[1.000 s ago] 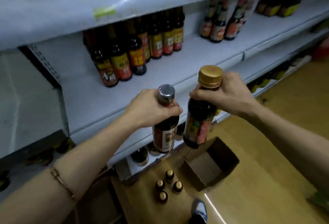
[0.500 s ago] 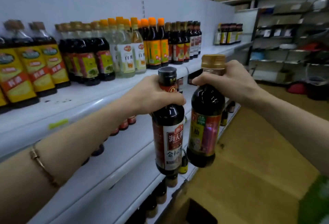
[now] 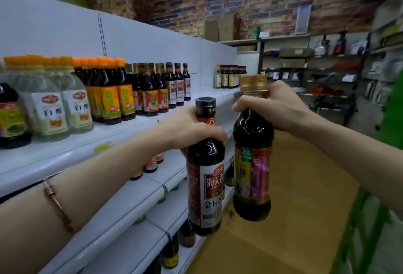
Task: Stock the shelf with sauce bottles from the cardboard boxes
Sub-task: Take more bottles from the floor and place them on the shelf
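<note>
Head view: the left hand has its fingers wrapped round the neck of a dark-capped bottle, whose red and white label faces the camera. The right hand grips the neck of a gold-capped bottle, fingers curled just under the cap. Both bottles hang upright in the air, side by side and almost touching, off the front edge of the top shelf. Toward that shelf's back stand rows of bottles: clear vinegar at the left, orange-capped sauce beside it. A bracelet circles the left forearm.
</note>
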The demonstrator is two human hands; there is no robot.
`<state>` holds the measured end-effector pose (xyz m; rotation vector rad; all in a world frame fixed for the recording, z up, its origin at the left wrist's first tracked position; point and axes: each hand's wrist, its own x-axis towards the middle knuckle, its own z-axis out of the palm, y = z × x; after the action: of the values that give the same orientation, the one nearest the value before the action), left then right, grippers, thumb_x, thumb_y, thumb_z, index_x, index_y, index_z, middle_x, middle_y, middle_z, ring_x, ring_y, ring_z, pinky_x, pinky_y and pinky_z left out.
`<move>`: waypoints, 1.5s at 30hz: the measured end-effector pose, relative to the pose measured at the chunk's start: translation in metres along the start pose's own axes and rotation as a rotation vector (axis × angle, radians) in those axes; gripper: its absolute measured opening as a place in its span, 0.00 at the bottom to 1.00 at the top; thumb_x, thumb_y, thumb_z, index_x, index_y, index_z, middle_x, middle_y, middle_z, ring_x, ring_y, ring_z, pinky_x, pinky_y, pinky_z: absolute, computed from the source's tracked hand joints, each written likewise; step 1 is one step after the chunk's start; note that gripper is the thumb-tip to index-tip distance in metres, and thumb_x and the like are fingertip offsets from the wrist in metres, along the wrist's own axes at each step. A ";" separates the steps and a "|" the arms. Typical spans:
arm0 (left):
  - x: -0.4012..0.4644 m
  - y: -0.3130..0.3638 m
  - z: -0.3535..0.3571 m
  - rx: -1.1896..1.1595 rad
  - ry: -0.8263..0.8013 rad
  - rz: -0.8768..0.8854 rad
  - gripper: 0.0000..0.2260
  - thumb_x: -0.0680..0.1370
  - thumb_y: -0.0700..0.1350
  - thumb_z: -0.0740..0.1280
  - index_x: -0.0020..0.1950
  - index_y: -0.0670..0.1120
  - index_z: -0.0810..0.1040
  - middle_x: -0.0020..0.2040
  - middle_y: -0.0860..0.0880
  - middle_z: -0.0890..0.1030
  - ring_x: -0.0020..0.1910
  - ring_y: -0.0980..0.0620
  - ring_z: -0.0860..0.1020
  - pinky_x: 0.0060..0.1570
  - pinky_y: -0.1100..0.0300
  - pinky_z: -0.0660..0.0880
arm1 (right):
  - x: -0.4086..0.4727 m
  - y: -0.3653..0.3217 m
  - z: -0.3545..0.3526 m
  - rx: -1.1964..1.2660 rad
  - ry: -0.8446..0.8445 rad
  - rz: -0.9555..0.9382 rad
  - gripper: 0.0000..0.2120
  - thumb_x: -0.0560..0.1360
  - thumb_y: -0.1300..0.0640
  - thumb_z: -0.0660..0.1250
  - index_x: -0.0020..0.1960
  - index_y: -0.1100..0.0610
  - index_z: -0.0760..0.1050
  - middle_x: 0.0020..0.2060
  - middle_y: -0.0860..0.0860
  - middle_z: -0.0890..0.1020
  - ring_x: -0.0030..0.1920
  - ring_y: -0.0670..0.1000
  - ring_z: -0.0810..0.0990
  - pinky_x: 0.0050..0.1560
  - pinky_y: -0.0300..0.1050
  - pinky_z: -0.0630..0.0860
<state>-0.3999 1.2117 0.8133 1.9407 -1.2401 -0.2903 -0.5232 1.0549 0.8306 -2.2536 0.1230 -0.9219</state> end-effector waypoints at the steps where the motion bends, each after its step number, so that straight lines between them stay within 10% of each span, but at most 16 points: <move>1: 0.013 0.002 0.008 -0.002 -0.004 -0.001 0.29 0.56 0.60 0.74 0.52 0.47 0.81 0.48 0.47 0.85 0.48 0.49 0.83 0.54 0.44 0.79 | 0.006 0.012 -0.007 -0.005 0.012 0.000 0.09 0.69 0.54 0.74 0.34 0.54 0.76 0.29 0.44 0.78 0.32 0.43 0.77 0.35 0.37 0.73; 15: 0.218 -0.015 0.051 0.015 0.011 -0.005 0.22 0.62 0.55 0.77 0.52 0.47 0.80 0.46 0.47 0.84 0.46 0.49 0.82 0.50 0.49 0.80 | 0.120 0.165 -0.055 0.004 0.078 0.051 0.09 0.69 0.55 0.74 0.38 0.61 0.79 0.30 0.47 0.78 0.32 0.43 0.76 0.34 0.38 0.73; 23: 0.350 -0.015 0.089 -0.034 -0.024 0.132 0.07 0.69 0.44 0.75 0.36 0.49 0.78 0.29 0.56 0.81 0.30 0.61 0.79 0.31 0.67 0.74 | 0.179 0.251 -0.098 -0.076 0.228 0.120 0.09 0.67 0.52 0.73 0.34 0.57 0.80 0.29 0.47 0.79 0.31 0.41 0.76 0.34 0.39 0.74; 27: 0.422 -0.023 0.115 -0.075 -0.033 0.141 0.07 0.66 0.47 0.77 0.36 0.50 0.80 0.32 0.56 0.82 0.34 0.59 0.81 0.34 0.65 0.74 | 0.223 0.309 -0.114 -0.109 0.255 0.160 0.21 0.60 0.45 0.71 0.40 0.64 0.81 0.38 0.59 0.83 0.39 0.56 0.81 0.41 0.54 0.79; 45: 0.636 -0.077 0.089 0.063 0.525 0.074 0.18 0.63 0.49 0.71 0.41 0.33 0.79 0.40 0.37 0.82 0.41 0.40 0.81 0.48 0.42 0.78 | 0.484 0.487 -0.090 0.146 -0.063 -0.213 0.11 0.63 0.49 0.73 0.31 0.57 0.79 0.29 0.49 0.81 0.31 0.46 0.78 0.36 0.45 0.75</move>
<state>-0.0856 0.6469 0.8362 1.8539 -0.9728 0.2861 -0.1428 0.4769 0.8511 -2.1855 -0.2100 -0.9364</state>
